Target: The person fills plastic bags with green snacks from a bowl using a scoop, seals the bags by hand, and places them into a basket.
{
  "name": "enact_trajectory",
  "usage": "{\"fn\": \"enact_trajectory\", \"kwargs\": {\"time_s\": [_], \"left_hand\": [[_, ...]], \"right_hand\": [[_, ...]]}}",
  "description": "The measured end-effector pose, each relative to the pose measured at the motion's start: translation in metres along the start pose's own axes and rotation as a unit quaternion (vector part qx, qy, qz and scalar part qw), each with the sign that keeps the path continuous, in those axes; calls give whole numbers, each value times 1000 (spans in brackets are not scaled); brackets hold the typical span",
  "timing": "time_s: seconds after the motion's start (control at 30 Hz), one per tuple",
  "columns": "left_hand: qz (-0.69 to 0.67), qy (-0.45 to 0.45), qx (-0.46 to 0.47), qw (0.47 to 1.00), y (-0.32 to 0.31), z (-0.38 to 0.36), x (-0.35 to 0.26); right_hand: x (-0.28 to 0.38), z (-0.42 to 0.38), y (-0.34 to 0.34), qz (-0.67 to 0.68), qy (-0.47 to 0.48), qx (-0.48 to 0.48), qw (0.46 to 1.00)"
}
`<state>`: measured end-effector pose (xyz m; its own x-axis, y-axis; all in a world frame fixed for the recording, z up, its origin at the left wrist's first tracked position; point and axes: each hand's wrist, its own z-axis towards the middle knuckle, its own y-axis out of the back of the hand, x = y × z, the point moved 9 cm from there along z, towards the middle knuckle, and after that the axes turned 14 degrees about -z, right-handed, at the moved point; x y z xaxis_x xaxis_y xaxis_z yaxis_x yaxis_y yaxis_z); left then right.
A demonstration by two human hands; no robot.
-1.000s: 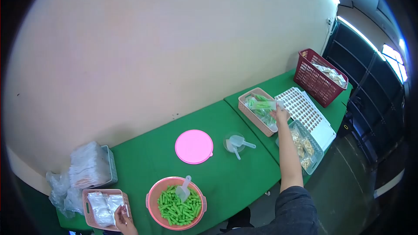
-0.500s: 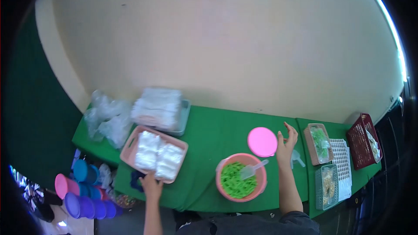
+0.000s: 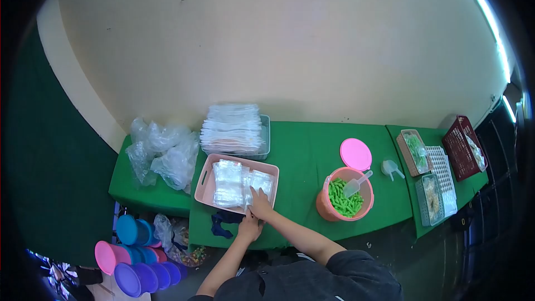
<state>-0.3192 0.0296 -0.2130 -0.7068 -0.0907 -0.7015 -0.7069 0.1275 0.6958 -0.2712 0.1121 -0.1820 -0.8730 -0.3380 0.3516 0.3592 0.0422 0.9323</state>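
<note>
A pink tray [image 3: 207,181] holds stacks of clear plastic bags [image 3: 228,181]. My right hand [image 3: 259,206] reaches across to the smaller stack on the right, fingers stretched apart and touching it. My left hand [image 3: 250,228] is at the tray's front rim, just below the right hand. Its fingers are curled, and anything between them is hidden. A dark blue cloth [image 3: 223,224] lies against the left hand's side of the tray. Farther right, an orange bucket [image 3: 329,212] contains green pieces [image 3: 343,203] with a clear scoop [image 3: 356,185] resting in them.
Behind the tray stands a bin [image 3: 266,134] piled with white plastic packs [image 3: 233,129]. Crumpled plastic bags [image 3: 167,150] lie left. A pink lid [image 3: 355,154], a white scoop [image 3: 392,169], small baskets [image 3: 429,200] and a maroon basket [image 3: 460,153] are right. Colored buckets [image 3: 134,278] stand below left.
My right hand has come from beside the bucket over to the bags in the tray. My left hand stays at the tray's front rim, now farther right along it. The whole view has shifted.
</note>
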Motion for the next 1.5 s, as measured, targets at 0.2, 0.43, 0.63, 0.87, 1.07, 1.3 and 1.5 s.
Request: {"fn": "enact_trajectory", "kwargs": {"time_s": [0.2,0.43,0.63,0.87,1.07,1.3,1.5], "left_hand": [[6,-10,121,993,-21,4,18],[60,-13,148,987,-22,4,5],[111,-33,145,983,-22,6,6],[184,-24,186,965,-24,10,12],[197,-14,206,958,-20,10,8],[257,-1,209,944,-20,9,14],[134,8,157,978,-4,-1,-17]], "right_hand": [[-42,8,-73,112,-83,183,973],[-32,2,-32,21,-4,108,994],[-35,-5,-49,-52,-1,115,992],[-29,12,-59,-115,24,71,991],[-25,8,-65,-180,85,161,967],[-42,8,-20,81,35,80,993],[-78,-17,60,531,-84,-68,840]]}}
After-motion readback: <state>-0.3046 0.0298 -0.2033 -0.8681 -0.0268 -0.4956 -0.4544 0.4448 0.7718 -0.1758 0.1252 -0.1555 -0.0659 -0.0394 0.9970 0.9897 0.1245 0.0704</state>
